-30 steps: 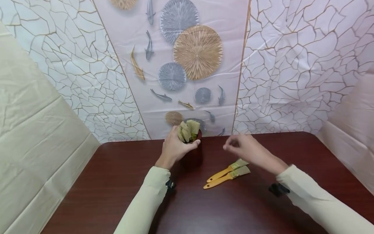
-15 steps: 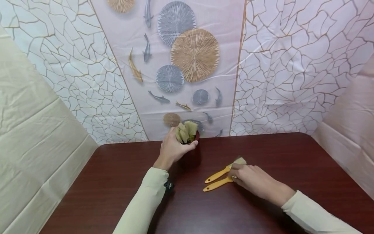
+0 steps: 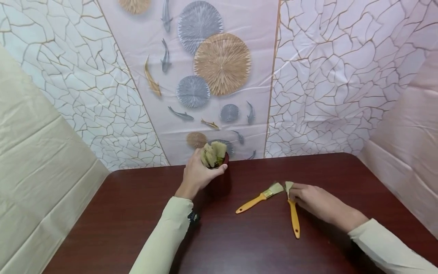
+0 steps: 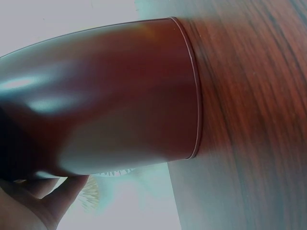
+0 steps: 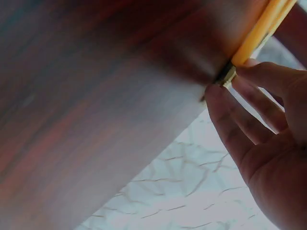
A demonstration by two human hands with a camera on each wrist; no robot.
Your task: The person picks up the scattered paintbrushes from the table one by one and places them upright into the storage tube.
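Observation:
My left hand (image 3: pixel 198 173) grips a dark red-brown cup (image 4: pixel 129 96) near its top, thumb along the rim. Pale bristles of several paint brushes (image 3: pixel 213 153) stick up out of the cup in the head view. With thumb and fingertips, my right hand (image 3: pixel 318 203) pinches a paint brush (image 3: pixel 294 220) by its metal band. Its yellow handle points down toward me and its bristles point up. A second yellow-handled paint brush (image 3: pixel 256 201) lies on the table to the left of it. In the right wrist view, the held brush's handle (image 5: pixel 261 33) rises to the upper right.
A dark wood-grain table (image 3: pixel 143 213) lies under everything. Behind its far edge hangs a patterned cloth (image 3: pixel 239 137) with discs and fish. Plain beige cloth (image 3: pixel 44 171) borders the left side, and similar cloth (image 3: pixel 407 152) the right.
My right hand came down to the two brushes, took the nearer one and moved it right, turning its handle toward me. The left hand stays on the cup. The head view shifts slightly.

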